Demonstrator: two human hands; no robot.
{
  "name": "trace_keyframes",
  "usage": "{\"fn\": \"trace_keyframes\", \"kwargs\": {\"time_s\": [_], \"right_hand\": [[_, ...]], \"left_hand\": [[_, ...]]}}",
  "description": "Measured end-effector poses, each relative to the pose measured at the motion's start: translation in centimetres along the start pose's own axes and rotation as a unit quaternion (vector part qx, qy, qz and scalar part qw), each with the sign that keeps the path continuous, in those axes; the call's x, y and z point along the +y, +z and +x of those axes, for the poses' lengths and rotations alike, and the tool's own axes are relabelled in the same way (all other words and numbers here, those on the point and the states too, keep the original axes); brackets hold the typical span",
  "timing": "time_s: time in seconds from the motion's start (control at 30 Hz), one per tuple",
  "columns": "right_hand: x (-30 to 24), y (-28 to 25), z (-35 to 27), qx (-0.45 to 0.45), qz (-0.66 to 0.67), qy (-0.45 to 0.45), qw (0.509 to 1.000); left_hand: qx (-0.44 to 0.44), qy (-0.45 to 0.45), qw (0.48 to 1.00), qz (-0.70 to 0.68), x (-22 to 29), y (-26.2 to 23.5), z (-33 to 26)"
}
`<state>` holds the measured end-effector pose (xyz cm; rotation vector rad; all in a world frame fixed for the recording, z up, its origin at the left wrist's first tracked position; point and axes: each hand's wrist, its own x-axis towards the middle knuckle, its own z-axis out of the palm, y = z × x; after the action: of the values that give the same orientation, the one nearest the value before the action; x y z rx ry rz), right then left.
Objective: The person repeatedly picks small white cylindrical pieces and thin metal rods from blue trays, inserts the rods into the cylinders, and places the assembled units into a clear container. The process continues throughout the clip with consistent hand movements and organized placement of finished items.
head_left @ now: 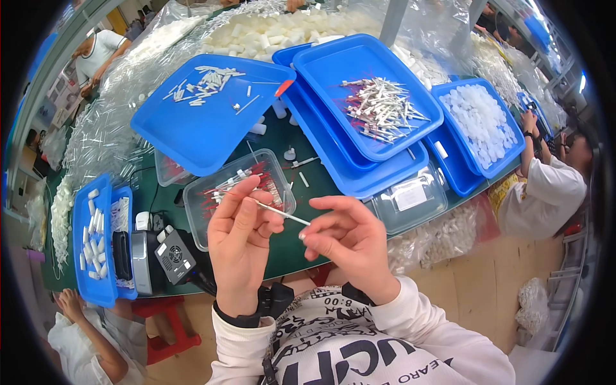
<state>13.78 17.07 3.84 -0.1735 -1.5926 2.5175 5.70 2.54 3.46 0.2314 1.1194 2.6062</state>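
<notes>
Above the table's near edge I hold a thin white stick (285, 214) slanting down to the right. The fingertips of my left hand (239, 240) pinch its upper left end. The stick's lower right end meets the fingers of my right hand (350, 247). A small white piece (302, 235) shows at my right thumb and fingertips; its kind is too small to make out. Under my left hand stands a clear plastic box (196, 221) with white sticks and red strands in it. Several loose white sticks and small parts lie on the green table beside the box.
A blue tray (186, 141) with white sticks stands ahead. Stacked blue trays (321, 67) hold more sticks with red strands; another blue tray (459, 96) holds translucent caps. A clear lid (388, 218) lies at right. Grey devices (176, 256) stand left. Co-workers sit at both sides.
</notes>
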Motion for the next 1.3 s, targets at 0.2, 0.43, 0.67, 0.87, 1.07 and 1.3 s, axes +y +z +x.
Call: {"fn": "trace_keyframes", "kwargs": {"time_s": [0.2, 0.43, 0.67, 0.87, 1.07, 1.3], "right_hand": [[0.1, -1.4, -0.1, 0.034, -0.040, -0.138, 0.989], [-0.2, -2.3, -0.2, 0.034, -0.079, -0.176, 0.981], [-0.1, -2.8, -0.2, 0.033, -0.142, -0.205, 0.968], [0.0, -3.0, -0.2, 0.068, -0.088, -0.142, 0.984], [0.1, -3.2, -0.1, 0.085, -0.131, -0.137, 0.978], [0.3, -3.9, 0.4, 0.091, -0.345, -0.293, 0.887]], "left_hand": [[-0.018, 0.009, 1.000, -0.005, -1.1, 0.6, -0.9], [-0.007, 0.018, 1.000, 0.019, -1.7, 1.0, -0.8], [-0.007, 0.022, 1.000, 0.008, -1.7, 0.8, -0.7], [-0.007, 0.037, 0.998, 0.059, -2.0, 1.1, -0.6], [-0.008, 0.053, 0.994, 0.093, -2.5, 1.3, -0.7], [-0.007, 0.050, 0.994, 0.098, -2.8, 1.2, -0.8]]}}
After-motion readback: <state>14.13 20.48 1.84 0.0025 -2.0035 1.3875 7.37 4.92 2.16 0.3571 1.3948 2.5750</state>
